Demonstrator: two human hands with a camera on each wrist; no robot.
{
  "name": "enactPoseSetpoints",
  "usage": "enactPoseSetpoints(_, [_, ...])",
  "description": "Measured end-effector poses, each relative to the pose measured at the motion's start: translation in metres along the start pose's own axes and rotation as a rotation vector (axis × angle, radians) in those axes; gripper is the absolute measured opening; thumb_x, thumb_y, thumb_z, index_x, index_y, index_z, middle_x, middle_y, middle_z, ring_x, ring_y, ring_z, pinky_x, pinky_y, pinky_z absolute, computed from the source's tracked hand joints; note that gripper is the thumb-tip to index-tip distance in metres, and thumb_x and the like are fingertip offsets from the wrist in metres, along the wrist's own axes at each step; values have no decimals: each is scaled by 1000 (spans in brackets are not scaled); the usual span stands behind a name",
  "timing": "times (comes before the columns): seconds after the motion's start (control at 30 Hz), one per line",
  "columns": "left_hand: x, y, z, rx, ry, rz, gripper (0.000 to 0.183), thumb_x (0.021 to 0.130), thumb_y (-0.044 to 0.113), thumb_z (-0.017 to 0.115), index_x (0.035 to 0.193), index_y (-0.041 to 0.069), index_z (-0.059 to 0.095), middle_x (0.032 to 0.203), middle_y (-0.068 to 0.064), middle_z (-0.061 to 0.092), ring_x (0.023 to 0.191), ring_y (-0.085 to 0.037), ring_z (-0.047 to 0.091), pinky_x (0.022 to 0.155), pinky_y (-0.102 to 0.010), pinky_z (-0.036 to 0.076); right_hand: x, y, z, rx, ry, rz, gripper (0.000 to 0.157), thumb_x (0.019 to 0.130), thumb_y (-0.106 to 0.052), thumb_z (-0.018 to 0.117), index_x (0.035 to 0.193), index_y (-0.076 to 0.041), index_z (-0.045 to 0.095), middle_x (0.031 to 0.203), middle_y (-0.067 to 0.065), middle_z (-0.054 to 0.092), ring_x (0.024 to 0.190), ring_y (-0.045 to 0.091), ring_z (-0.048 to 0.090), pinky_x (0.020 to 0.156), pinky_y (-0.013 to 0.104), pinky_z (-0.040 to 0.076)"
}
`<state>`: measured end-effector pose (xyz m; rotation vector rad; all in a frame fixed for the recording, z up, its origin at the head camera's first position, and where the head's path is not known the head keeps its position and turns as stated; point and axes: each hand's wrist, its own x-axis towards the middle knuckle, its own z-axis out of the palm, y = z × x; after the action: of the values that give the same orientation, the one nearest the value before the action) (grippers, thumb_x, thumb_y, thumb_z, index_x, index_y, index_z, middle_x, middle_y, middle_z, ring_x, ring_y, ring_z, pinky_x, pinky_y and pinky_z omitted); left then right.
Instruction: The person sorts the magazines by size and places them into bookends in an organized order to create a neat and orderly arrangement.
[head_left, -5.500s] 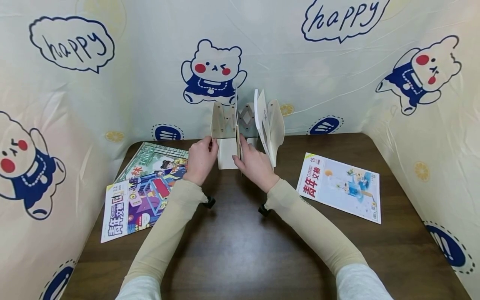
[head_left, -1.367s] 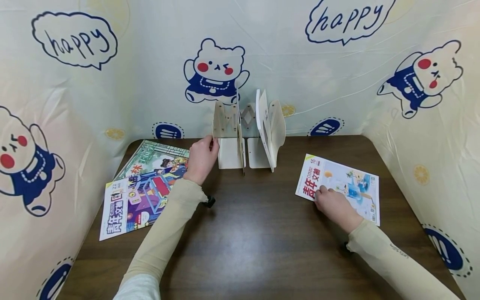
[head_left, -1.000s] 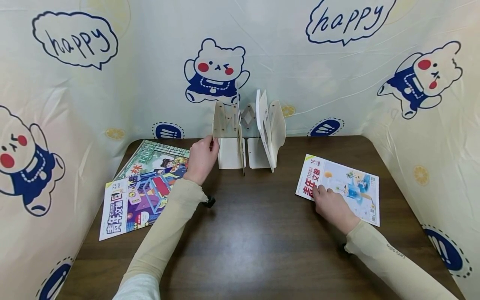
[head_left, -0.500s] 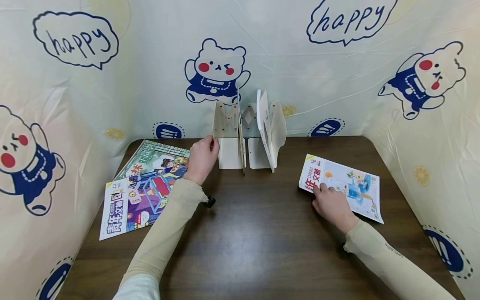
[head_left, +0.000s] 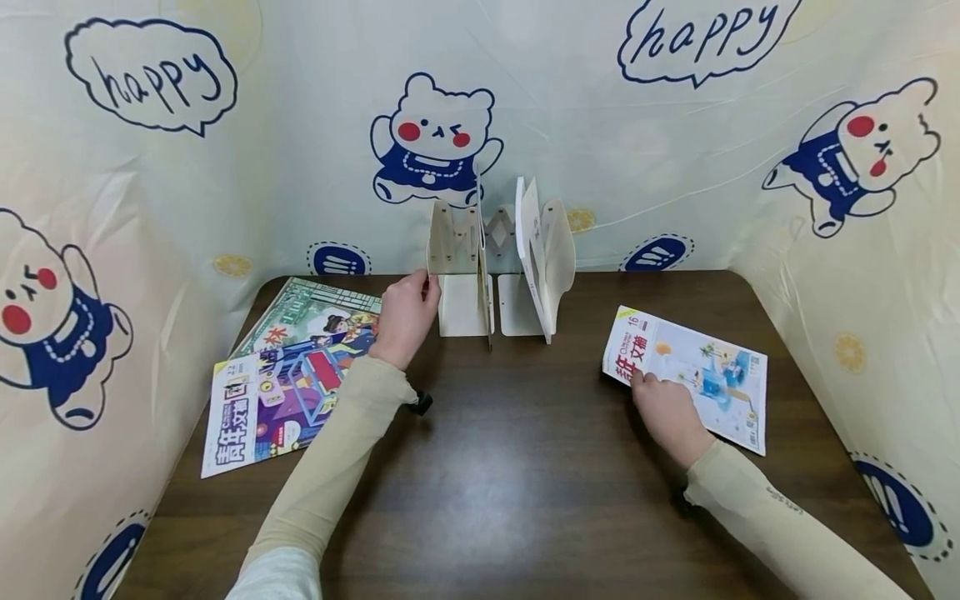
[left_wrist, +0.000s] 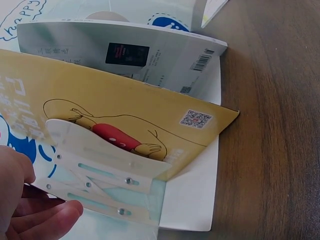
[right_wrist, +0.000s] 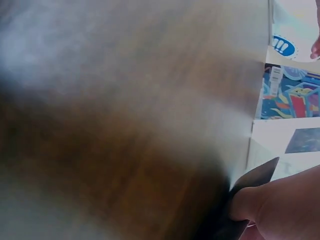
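At the left end of a cream expandable book rack (head_left: 461, 308), my left hand (head_left: 405, 317) holds the rack's edge, its fingertips bent against the end panel (left_wrist: 100, 165) in the left wrist view. A tan-backed magazine (left_wrist: 150, 95) stands upright in the rack, with a white-backed one (left_wrist: 165, 55) leaning farther right. My right hand (head_left: 671, 421) pinches the near edge of a white and blue magazine (head_left: 697, 367) on the right. That magazine's left edge bends slightly up off the table. In the right wrist view the magazine's dark edge (right_wrist: 257, 175) shows at the thumb; the fingers beneath are mostly hidden.
Two overlapping magazines lie at the left: a purple one (head_left: 300, 400) over a green one (head_left: 300, 304), partly behind the left arm. The brown table (head_left: 495, 467) meets a printed curtain (head_left: 300, 167) at the back and sides.
My right hand has left the tan-backed magazine in the rack and gone right to the white and blue magazine, lifting its left edge slightly. My left hand has stayed at the rack.
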<state>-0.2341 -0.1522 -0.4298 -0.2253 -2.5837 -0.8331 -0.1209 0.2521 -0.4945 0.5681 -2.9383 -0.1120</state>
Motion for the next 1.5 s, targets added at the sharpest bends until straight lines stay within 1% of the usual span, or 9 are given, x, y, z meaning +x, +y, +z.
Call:
enactPoseSetpoints(0.13, [0,0,0,-2,-9,-5,28,108,21,54,93,1,67,73,-11,66,59,-25,60,53,-37,48,0,5,-12,56,-19,9,9,90,3,73,92,8,65,73,21,64,51,32,58,45,47,51])
enactPoseSetpoints(0.27, [0,0,1,-1,-5,-5,29,108,21,54,94,1,68,74,-12,67,60,-25,61,54,-37,49,1,14,-27,131,-6,37,13,93,0,71,85,4,61,68,18,61,50,30,56,45,47,49])
enactPoseSetpoints(0.47, [0,1,-1,5,3,-3,30,109,21,53,93,0,68,73,-12,66,59,-25,60,53,-37,48,0,28,-47,153,92,63,16,96,-1,66,84,4,57,64,20,60,48,31,57,44,50,47])
enactPoseSetpoints(0.67, [1,0,0,8,9,0,29,108,21,54,91,1,67,72,-11,65,59,-25,60,53,-37,47,-1,41,-62,213,208,66,22,95,-2,68,78,-3,53,55,9,51,48,25,50,46,46,42])
enactPoseSetpoints(0.77, [0,0,1,3,4,1,30,108,21,54,92,1,67,73,-12,66,60,-25,61,54,-37,48,-4,47,-64,157,316,47,22,91,-6,73,75,-5,57,56,11,55,49,28,51,42,47,41])
enactPoseSetpoints(0.87, [0,1,1,-3,-3,-3,30,108,22,54,92,1,67,74,-12,66,60,-25,61,54,-37,49,-6,51,-68,106,382,60,16,88,-12,77,76,-7,66,61,14,63,52,34,54,37,49,38])
enactPoseSetpoints(0.93, [0,1,1,-1,-1,-7,29,108,21,54,93,1,68,74,-12,66,60,-26,62,54,-37,50,-7,53,-71,113,394,66,15,88,-13,77,77,-7,68,65,14,65,52,37,55,37,53,39])
enactPoseSetpoints(1.13, [-1,1,0,2,7,-15,26,107,19,56,94,0,68,75,-12,67,61,-26,62,54,-37,50,-8,56,-73,200,391,28,20,91,-6,71,77,-7,58,61,9,54,47,32,50,45,58,42])
enactPoseSetpoints(1.5, [0,1,0,-2,14,-2,27,107,19,55,91,0,68,74,-13,67,60,-26,61,54,-38,49,-11,52,-91,224,576,-26,11,92,2,65,83,1,59,67,15,60,52,31,55,49,54,50])
